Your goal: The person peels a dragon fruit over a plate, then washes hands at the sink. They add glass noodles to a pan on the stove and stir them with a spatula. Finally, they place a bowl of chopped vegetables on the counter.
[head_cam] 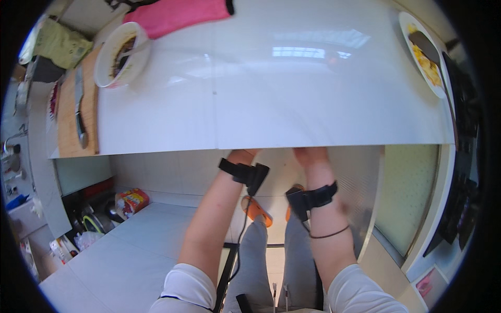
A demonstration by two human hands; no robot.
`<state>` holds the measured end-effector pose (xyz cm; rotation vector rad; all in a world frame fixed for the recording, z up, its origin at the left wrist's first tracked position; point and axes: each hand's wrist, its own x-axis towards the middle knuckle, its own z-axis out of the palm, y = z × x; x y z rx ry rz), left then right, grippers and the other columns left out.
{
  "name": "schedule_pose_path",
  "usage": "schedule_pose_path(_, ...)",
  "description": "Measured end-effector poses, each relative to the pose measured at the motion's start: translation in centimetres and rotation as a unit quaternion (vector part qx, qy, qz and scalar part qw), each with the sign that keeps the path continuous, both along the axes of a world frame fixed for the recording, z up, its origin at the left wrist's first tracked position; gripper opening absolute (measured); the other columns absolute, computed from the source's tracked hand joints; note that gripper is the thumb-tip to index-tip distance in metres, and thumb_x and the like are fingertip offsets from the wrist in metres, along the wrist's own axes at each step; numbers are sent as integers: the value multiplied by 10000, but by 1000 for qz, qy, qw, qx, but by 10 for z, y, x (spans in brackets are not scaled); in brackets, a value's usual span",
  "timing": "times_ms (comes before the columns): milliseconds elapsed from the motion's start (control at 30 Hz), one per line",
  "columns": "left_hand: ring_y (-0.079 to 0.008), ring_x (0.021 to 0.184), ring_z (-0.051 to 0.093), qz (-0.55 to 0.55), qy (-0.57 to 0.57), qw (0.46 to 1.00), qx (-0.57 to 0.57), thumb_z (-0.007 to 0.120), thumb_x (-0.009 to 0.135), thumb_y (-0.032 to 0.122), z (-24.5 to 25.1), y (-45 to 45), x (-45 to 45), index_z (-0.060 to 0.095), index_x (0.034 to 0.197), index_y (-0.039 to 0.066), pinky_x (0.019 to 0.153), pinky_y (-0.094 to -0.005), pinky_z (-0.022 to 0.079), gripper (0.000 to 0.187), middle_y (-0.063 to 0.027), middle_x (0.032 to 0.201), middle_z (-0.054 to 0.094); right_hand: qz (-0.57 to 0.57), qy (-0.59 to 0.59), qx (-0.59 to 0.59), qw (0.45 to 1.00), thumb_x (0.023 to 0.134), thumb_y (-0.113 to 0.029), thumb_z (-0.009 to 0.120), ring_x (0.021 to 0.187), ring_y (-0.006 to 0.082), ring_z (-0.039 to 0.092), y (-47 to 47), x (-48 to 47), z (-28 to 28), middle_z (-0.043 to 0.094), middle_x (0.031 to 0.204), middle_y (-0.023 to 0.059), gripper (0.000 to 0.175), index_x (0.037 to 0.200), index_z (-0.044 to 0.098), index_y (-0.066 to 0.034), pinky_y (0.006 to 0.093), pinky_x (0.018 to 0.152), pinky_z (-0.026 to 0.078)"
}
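Note:
Both forearms reach forward under the front edge of a glossy white countertop (274,117). Only the wrist end of my left hand (243,156) shows; its fingers are hidden beneath the counter. A little more of my right hand (311,155) is visible, but its fingers are also cut off by that edge. Whether either hand holds something cannot be seen. Black straps with small box-like devices circle the left wrist (246,174) and the right forearm (313,198). Below the hands are my feet in orange clogs (256,211) on the floor.
A knife (79,105) lies on a wooden cutting board (90,135) at left, beside a plastic bowl (102,64) with dark sauce. Behind it is a pink cloth (180,17). At far right, a white plate (409,49) holds yellow food and a dark spatula (424,47), near a black stove (465,117).

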<state>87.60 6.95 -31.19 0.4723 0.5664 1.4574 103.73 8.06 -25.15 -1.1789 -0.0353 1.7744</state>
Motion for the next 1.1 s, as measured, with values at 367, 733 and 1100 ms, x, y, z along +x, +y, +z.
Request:
schedule_pose_path(367, -264, 1144, 509, 13, 456, 890, 10, 417, 961, 362, 16, 2, 8, 476, 1296, 62, 953, -388, 441, 453, -126, 1270, 533, 41, 117, 186, 975, 909, -246, 587, 1111, 207, 518, 46, 2, -67, 517, 1236, 107, 445, 1290, 449, -61, 357, 890, 465)
schedule_pose_path(733, -275, 1128, 516, 108, 718, 685, 60, 550, 907, 273, 33, -4, 25, 529, 1237, 58, 929, -394, 443, 394, -134, 1244, 544, 219, -406, 133, 877, 857, -73, 650, 656, 102, 558, -126, 97, 84, 571, 736, 31, 100, 845, 576, -7, 229, 576, 455)
schedule_pose_path(1100, -278, 1058, 564, 155, 776, 611, 11, 572, 891, 276, 36, -8, 15, 571, 1174, 49, 881, -383, 466, 363, -168, 1131, 597, 357, -564, -103, 738, 941, -253, 417, 586, 157, 529, -222, 236, 115, 572, 683, 59, 329, 807, 583, -3, 308, 534, 419)
